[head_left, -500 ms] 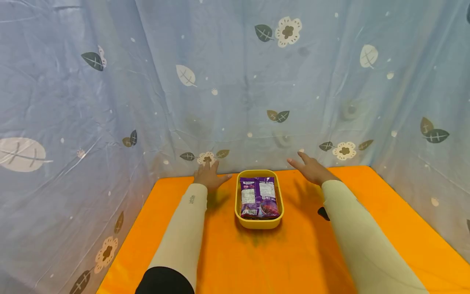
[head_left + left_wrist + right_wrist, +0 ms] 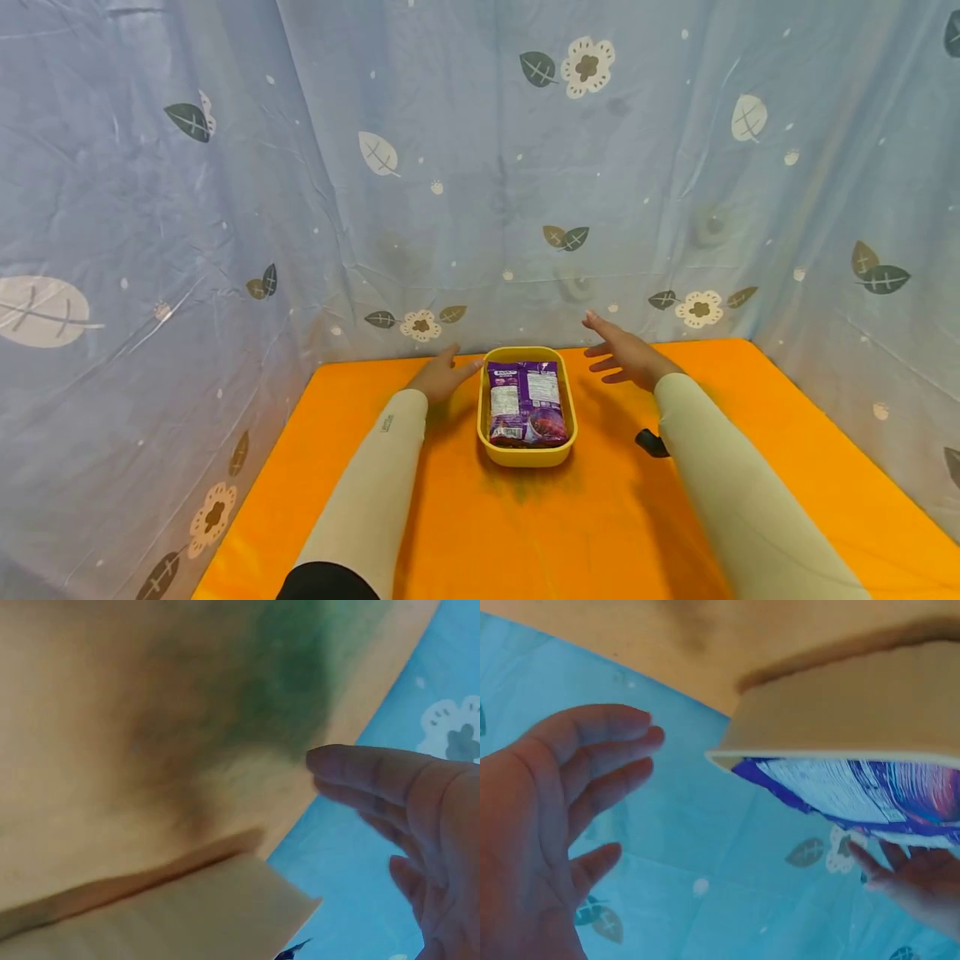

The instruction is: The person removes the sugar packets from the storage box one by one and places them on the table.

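A yellow rectangular tub (image 2: 525, 457) with rounded corners stands on the orange surface. Purple printed plastic packets (image 2: 545, 400) lie inside, their white label panels facing up. Just left of the tub is my left hand (image 2: 442, 377), its thumb pointing at the rim; whether it touches cannot be told from the head view. In the left wrist view its fingers (image 2: 367, 771) are extended beside the tub wall (image 2: 172, 915), with a gap between. My right hand (image 2: 628, 357) hovers to the tub's right, fingers spread. The right wrist view shows it apart from the tub (image 2: 840, 705), holding nothing.
The orange tabletop (image 2: 480, 533) reaches back to a blue-grey curtain (image 2: 465, 233) printed with leaves and flowers, which also hangs at both sides. A black object (image 2: 651, 443), perhaps a wrist camera, shows beside the right sleeve. Both forearms wear pale sleeves (image 2: 371, 483).
My left hand has come right and closer to the tub. The right hand has shifted slightly left and turned, showing more spread fingers. Tub and packets stay in place.
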Demonstrator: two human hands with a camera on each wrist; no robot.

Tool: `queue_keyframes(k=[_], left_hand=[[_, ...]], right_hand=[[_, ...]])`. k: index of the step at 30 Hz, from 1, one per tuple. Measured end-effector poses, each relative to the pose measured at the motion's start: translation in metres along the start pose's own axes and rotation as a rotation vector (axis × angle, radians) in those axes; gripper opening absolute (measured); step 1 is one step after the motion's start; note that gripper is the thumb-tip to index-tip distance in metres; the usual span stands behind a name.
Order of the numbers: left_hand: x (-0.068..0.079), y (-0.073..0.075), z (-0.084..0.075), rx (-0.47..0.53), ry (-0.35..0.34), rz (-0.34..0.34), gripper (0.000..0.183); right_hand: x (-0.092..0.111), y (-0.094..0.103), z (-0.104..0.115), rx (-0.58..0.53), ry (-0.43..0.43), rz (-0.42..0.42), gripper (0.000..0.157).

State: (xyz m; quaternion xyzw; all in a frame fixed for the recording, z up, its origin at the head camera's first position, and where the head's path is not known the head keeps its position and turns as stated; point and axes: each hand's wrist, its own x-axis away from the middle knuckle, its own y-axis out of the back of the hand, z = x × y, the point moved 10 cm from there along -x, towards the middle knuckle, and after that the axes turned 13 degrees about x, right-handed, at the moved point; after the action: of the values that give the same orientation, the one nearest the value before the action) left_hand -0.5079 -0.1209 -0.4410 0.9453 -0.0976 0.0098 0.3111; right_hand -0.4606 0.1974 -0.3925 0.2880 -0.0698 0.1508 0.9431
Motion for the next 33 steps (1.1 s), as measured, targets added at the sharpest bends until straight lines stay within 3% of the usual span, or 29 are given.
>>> queue_keyframes(k=[4, 8, 11, 18, 23, 33], left_hand=[[0.004, -0.012, -0.005, 0.081, -0.015, 0.061, 0.093], [0.007, -0.026, -0.002, 0.291, 0.045, 0.118, 0.094], [0.011, -0.032, -0.003, 0.380, 0.054, 0.128, 0.092], [0.007, -0.051, 0.003, 0.512, 0.074, 0.200, 0.063], [0.003, -0.059, 0.010, 0.557, 0.072, 0.221, 0.056], [0.014, -0.059, 0.002, 0.571, 0.054, 0.227, 0.054]], right_hand=[[0.001, -0.007, 0.006, -0.062, 0.016, 0.033, 0.083], [0.002, -0.014, 0.005, -0.122, 0.005, 0.069, 0.080], [0.001, -0.019, 0.006, -0.176, 0.015, 0.097, 0.080], [-0.002, -0.038, 0.012, -0.234, 0.028, 0.178, 0.079], [-0.003, -0.047, 0.013, -0.195, 0.000, 0.180, 0.081], [-0.002, -0.065, 0.028, -0.034, -0.060, 0.170, 0.093]])
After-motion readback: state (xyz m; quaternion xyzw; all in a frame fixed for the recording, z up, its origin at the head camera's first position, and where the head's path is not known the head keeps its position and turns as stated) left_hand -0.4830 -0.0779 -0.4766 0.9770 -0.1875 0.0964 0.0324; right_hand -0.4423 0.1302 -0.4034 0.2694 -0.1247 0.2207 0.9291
